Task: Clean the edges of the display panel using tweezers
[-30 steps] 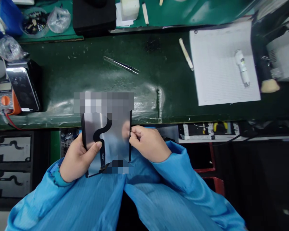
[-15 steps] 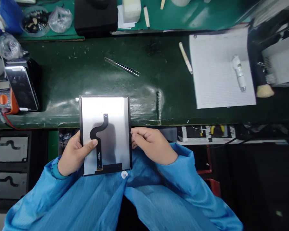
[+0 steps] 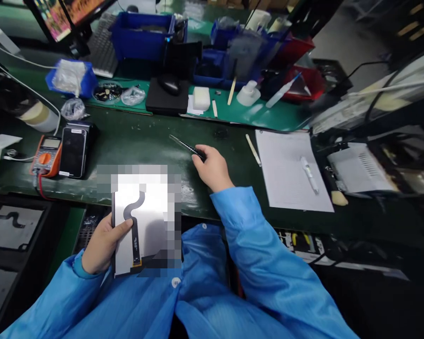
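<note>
My left hand (image 3: 102,242) grips a tablet display panel (image 3: 150,235) by its left edge, with the thumb across its front. The panel's silvery back faces up, and a black S-shaped flex cable (image 3: 135,235) runs over it. Blocky pixels cover part of its right and upper side. My right hand (image 3: 212,167) is over the green bench, thumb and fingers closed round the rear end of a pair of dark tweezers (image 3: 183,143). The tweezers' pointed end is toward the upper left.
An orange multimeter (image 3: 46,156) and a phone (image 3: 72,150) stand on the left. To the right, a white pen (image 3: 310,175) rests on a paper sheet (image 3: 289,188). Blue bins (image 3: 143,40), a white sponge (image 3: 201,99) and a bottle (image 3: 248,95) line the back shelf.
My right hand has left the panel's right edge, reached forward and closed on the tweezers. My left hand still holds the panel. The view has tilted up, showing more of the back shelf.
</note>
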Action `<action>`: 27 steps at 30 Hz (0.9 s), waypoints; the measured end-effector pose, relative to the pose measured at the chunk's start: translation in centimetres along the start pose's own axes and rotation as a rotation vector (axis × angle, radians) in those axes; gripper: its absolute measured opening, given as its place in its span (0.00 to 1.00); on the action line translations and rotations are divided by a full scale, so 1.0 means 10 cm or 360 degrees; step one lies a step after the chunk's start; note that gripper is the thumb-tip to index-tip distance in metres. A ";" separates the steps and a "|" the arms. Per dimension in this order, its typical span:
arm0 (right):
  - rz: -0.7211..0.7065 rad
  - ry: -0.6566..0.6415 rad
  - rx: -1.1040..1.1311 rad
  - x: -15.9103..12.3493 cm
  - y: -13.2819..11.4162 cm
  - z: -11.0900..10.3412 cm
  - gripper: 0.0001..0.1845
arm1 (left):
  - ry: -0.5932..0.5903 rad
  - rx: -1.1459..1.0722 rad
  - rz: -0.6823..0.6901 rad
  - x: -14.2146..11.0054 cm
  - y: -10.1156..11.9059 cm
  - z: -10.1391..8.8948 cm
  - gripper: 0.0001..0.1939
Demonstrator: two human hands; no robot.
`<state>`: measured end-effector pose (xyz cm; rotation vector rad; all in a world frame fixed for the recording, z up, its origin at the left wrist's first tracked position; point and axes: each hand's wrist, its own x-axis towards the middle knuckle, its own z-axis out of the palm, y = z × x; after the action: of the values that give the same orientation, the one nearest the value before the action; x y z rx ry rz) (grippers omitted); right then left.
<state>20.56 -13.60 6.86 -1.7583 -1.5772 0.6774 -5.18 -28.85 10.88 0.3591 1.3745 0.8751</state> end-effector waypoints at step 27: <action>-0.0034 0.0117 0.0378 -1.57 0.07 -0.56 0.05 | -0.0046 0.0039 0.0260 0.15 -0.02 -0.03 0.26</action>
<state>23.20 -29.90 9.02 -1.5718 -1.4023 0.7481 -5.48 -28.00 9.61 0.5060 1.3437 0.9840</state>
